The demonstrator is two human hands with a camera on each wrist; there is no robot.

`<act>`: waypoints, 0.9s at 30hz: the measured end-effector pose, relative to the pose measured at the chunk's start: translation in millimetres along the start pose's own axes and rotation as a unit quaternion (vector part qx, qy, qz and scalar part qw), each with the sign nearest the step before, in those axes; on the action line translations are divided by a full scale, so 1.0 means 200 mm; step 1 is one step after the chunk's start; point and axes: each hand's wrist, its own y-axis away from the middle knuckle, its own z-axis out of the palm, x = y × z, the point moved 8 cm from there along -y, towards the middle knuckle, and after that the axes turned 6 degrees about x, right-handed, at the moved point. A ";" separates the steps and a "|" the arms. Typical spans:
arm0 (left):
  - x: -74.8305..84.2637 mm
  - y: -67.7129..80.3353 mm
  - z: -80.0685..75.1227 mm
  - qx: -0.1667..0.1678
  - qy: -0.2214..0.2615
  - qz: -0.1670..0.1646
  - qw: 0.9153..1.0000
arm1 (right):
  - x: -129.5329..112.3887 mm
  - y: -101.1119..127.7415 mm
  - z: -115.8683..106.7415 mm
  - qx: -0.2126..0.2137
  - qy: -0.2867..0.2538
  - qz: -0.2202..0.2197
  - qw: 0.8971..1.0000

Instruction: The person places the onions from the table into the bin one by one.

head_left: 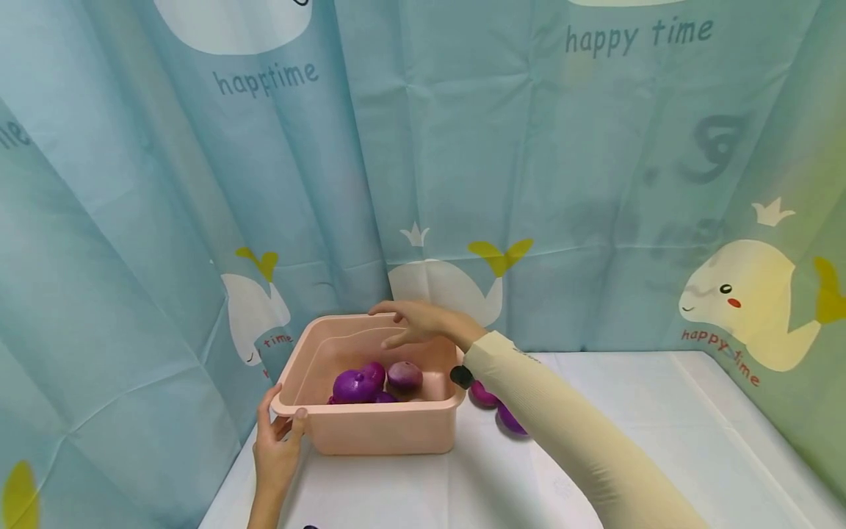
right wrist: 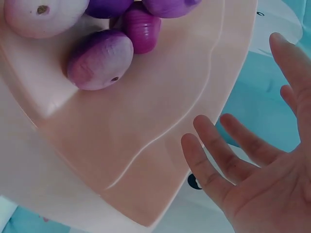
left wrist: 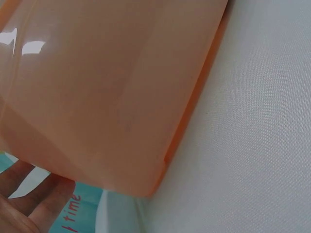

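Item: pink plastic tub, rectangular, standing on a white-covered table at about 7 o'clock of the head view, close against a blue whale-print curtain.

Contents: several purple onions lying together on the tub floor toward its near wall, one paler onion at 3 o'clock of the cluster. In the right wrist view these sat at 11 o'clock, touching one another.

Outside the tub: two more purple onions on the table just beside the tub's right wall, at 3 to 4 o'clock of it, partly hidden by the sleeve.

Left hand: gripped the tub's near-left corner, thumb over the rim, fingers beneath and against the outer wall. The left wrist view showed only the tub wall and a few fingertips.

Right hand: spread, fingers straight and apart, hovering over the tub's far rim at 12 o'clock, holding nothing. The right wrist view confirmed an empty palm.

Step, as judged: an empty hand poised above the tub, between deposits. The next move would call for swinging that hand out toward 4 o'clock, to the loose onions, while the left kept the tub steady.
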 end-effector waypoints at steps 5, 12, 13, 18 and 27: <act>0.00 -0.01 0.00 -0.003 -0.004 0.000 1.000 | -0.02 0.01 -0.02 -0.004 0.001 -0.007 1.000; 0.02 0.01 -0.01 -0.002 0.000 0.010 1.000 | -0.04 0.06 -0.11 0.027 -0.012 -0.028 0.999; 0.02 0.01 -0.01 -0.001 -0.001 0.011 1.000 | -0.04 0.07 -0.13 0.037 -0.012 -0.032 0.999; 0.03 0.01 -0.01 0.005 -0.003 0.016 1.000 | 0.00 0.16 -0.21 0.068 -0.018 -0.045 0.996; 0.02 0.00 -0.01 -0.004 -0.004 0.012 1.000 | 0.13 0.39 -0.30 0.101 -0.039 -0.051 0.993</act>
